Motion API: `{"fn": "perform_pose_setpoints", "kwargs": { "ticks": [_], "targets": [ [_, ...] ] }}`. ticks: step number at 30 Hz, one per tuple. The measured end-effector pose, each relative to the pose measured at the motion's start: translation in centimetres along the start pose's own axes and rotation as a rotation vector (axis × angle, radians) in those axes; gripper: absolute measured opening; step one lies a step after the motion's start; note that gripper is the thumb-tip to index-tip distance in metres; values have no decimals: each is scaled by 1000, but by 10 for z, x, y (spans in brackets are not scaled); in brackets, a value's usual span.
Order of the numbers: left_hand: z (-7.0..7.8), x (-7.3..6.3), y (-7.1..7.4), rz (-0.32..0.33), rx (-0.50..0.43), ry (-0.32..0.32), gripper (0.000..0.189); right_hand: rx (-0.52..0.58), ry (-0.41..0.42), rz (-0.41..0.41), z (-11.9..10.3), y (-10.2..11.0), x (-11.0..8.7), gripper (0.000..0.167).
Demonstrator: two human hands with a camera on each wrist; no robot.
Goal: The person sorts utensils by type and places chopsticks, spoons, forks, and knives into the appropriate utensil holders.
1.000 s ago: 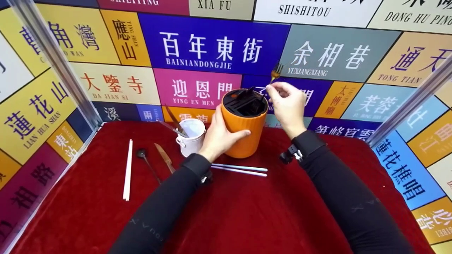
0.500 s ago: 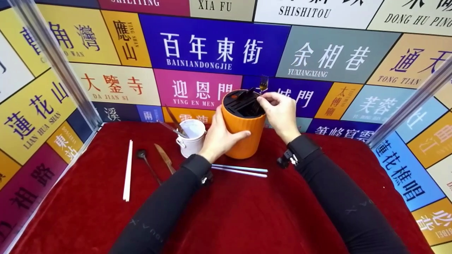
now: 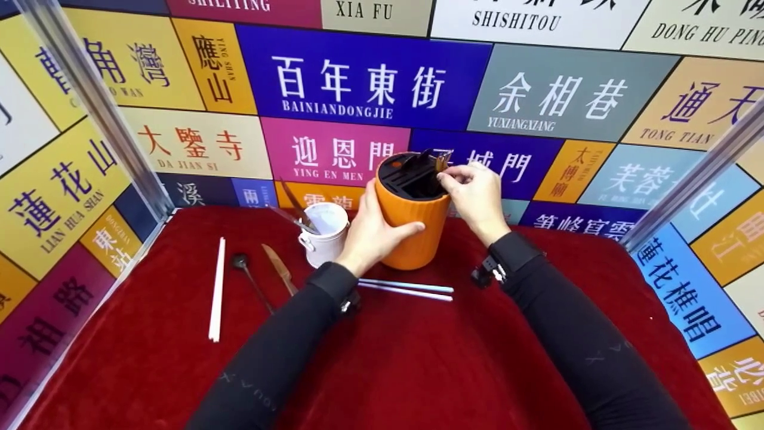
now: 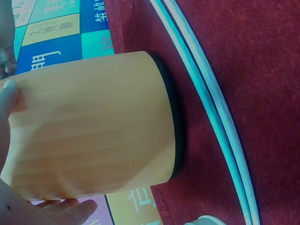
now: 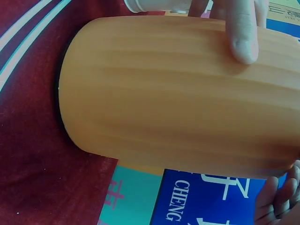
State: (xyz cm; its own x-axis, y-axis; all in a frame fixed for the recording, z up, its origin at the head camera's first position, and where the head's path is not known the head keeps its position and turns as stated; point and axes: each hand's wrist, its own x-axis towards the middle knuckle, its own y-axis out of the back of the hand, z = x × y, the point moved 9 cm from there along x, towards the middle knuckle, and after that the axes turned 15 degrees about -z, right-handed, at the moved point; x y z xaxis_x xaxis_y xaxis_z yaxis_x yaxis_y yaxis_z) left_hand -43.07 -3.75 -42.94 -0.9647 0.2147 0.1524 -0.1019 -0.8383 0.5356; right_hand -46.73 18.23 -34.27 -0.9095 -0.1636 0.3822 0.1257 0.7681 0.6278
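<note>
An orange utensil holder stands upright on the red cloth, its black slotted insert facing up. My left hand grips the holder's side, thumb across the front; the left wrist view shows fingers on the opposite side too. At the right rim, my right hand pinches a fork, tines up. The fork's lower part is hidden among the fingers and the insert. Dark handles jut from the insert beside it. In the right wrist view the right fingers are just at the holder's top end.
Left of the holder is a small white bucket with a knife leaning in it. A pair of white chopsticks, a dark spoon and a knife lie farther left. Pale blue chopsticks lie in front of the holder.
My right hand has moved left and down to the holder's rim. The fork has sunk, and only its tine end now shows above the fingers. The left hand keeps its grip.
</note>
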Motion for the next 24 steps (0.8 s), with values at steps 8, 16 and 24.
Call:
{"fn": "perform_pose_setpoints", "kwargs": {
  "ticks": [8,16,24],
  "targets": [
    [1,-1,-1,-2,-6,-3,131,63,-93,-31,13,6,-10,17],
    [-1,0,0,-9,-2,9,131,80,-28,-9,10,6,-19,18],
    [-3,2,-1,-10,3,16,129,78,-18,-4,12,8,-27,18]
  ]
}}
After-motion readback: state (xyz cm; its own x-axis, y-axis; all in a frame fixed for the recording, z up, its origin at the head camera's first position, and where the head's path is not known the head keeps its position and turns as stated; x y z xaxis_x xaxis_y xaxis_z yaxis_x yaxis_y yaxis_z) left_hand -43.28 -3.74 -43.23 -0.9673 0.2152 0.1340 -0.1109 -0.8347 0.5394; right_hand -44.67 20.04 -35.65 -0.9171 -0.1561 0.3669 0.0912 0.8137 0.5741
